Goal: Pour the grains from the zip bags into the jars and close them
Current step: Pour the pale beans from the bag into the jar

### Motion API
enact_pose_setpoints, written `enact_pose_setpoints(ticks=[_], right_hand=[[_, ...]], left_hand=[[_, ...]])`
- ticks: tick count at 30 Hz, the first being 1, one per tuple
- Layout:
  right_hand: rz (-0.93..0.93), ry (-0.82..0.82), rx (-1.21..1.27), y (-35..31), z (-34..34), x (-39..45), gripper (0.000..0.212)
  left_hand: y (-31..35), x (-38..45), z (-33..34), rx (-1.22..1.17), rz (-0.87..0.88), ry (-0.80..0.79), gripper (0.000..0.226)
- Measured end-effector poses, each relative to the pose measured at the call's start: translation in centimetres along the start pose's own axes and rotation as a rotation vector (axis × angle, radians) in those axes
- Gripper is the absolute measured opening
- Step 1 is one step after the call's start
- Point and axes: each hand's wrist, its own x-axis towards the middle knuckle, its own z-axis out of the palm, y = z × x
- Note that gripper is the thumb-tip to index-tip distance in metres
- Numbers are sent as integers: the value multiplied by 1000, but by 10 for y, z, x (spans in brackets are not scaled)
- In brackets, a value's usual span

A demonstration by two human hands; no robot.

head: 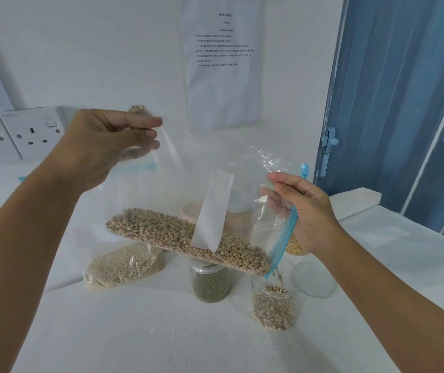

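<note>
From the head view I see my left hand (pixel 102 146) in the upper left of the frame, fingers pinched on the bottom edge of the clear zip bag (pixel 188 200); my right hand (pixel 304 211), right of centre, has its fingers curled round the bag's blue zip edge (pixel 282 243); the bag hangs tilted across the middle, its black-eyed beans (pixel 177 235) heaped along the low side; its lower right corner sits just above the open jar (pixel 274 308), partly filled with the same beans; a jar of green grains (pixel 211 285) stands left of it; a clear lid (pixel 315 279) lies to the right; a bag of pale grains (pixel 124 265) rests lower left on the white table (pixel 134 332).
</note>
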Motion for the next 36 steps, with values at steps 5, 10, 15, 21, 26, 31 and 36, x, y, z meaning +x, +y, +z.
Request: enact_pose_setpoints(ticks=[5,10,15,21,26,31,36], right_hand=[[2,4,-8,1,-1,0,21],[4,6,20,0,0,-1,19],[5,8,30,1,0,-1,19],[9,10,39,-2,0,0,19],[13,20,26,-2,1,1,17],[19,22,32,-2,1,1,18],[22,27,24,-2,1,1,18]], left_hand=[[-3,0,0,11,15,-10,34],[-4,0,-2,1,24,-40,32],[-4,0,-1,-6,39,-20,29],[-5,2,2,-22,43,19,36],[-2,4,2,-9,46,30,32],[-2,6,2,2,51,22,36],[-3,6,2,-7,47,22,34]])
